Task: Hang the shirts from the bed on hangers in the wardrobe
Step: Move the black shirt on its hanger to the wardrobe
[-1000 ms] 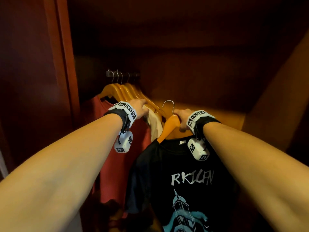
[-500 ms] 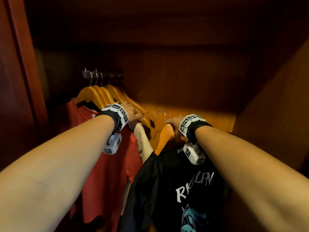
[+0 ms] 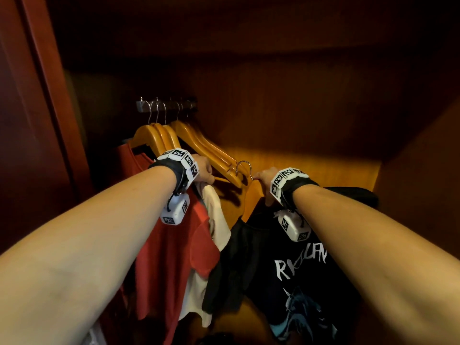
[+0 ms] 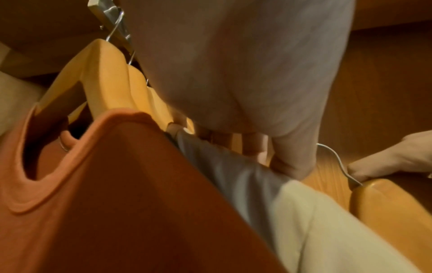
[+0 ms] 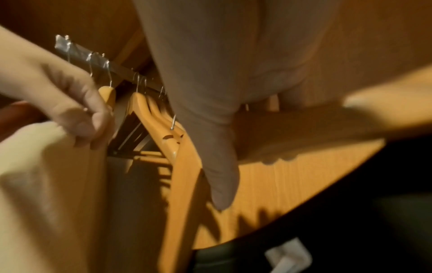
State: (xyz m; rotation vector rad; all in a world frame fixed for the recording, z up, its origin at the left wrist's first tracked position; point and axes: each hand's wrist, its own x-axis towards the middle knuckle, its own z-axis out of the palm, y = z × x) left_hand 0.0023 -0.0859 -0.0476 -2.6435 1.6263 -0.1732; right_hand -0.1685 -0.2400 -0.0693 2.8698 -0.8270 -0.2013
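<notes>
Inside wardrobe, R hand (image 3: 264, 180) grips black shirt's hanger (image 3: 252, 195), L hand (image 3: 204, 170) grips cream shirt's hanger (image 5: 98, 166).

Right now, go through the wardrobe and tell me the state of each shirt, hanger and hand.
Red shirt: hanging on the rail.
Cream shirt: on a hanger, held aside.
Black shirt: on its hanger, hook not on the rail.
Empty hangers: hooked on the rail.
Left hand: gripping the cream shirt's hanger.
Right hand: gripping the black shirt's hanger.
</notes>
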